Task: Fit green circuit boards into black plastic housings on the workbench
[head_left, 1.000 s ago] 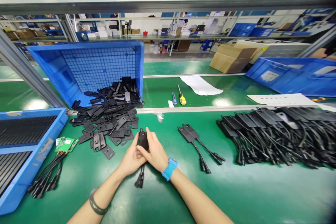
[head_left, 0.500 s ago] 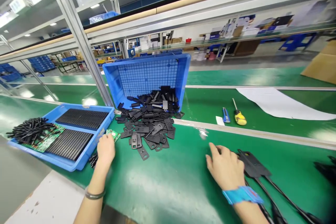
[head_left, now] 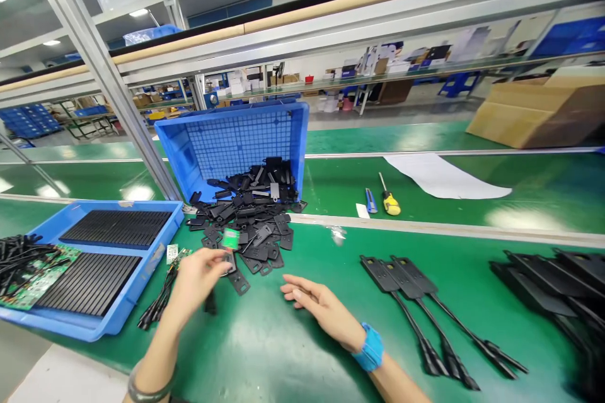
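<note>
Board (head_left: 230, 238) is pinched between the thumb and fingers of the left hand (head_left: 201, 278), before a heap of black covers (head_left: 258, 233). The right hand (head_left: 327, 313) grasps nothing visible; its fingers are loosely bent over the green bench (head_left: 269, 352). Contact with the bench cannot be determined. Left of the left hand, a loose board (head_left: 172, 254) lies near leads (head_left: 159, 302), beside a blue tray (head_left: 147, 264). Three cabled units (head_left: 401, 278) lie right of the right hand. The covers spill from a blue crate (head_left: 241, 138). Beyond lie a knife (head_left: 371, 201) and screwdriver (head_left: 391, 203).
</note>
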Motion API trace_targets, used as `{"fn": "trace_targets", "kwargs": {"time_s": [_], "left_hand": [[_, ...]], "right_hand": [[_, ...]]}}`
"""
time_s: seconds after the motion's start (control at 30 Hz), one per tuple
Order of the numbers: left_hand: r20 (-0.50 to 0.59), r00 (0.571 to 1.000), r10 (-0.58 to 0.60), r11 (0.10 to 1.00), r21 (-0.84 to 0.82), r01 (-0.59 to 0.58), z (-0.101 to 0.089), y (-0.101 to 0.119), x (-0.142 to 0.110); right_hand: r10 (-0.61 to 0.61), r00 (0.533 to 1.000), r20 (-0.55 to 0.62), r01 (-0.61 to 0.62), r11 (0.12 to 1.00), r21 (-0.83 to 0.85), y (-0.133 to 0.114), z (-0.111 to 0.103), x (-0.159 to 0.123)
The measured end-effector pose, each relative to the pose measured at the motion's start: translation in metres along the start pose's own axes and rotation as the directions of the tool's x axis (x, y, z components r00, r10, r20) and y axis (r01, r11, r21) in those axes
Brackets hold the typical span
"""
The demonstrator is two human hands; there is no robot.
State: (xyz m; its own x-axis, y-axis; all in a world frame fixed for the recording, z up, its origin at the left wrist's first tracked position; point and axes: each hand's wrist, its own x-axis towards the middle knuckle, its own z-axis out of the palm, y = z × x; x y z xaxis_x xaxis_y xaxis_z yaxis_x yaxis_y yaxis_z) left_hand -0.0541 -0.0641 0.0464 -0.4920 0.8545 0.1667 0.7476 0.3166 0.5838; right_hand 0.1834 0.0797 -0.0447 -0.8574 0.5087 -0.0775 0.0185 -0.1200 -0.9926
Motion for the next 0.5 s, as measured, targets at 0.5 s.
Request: {"fn": "trace_targets", "kwargs": {"time_s": [0.5], "left_hand": [[-0.195, 0.979, 0.056, 0.985, 0.171, -0.023, 0.078, -0.021, 0.142]], "right_hand": [[-0.118, 0.94, -0.321, 0.115, 0.993, -0.028, -0.002, -0.019, 0.006]]}}
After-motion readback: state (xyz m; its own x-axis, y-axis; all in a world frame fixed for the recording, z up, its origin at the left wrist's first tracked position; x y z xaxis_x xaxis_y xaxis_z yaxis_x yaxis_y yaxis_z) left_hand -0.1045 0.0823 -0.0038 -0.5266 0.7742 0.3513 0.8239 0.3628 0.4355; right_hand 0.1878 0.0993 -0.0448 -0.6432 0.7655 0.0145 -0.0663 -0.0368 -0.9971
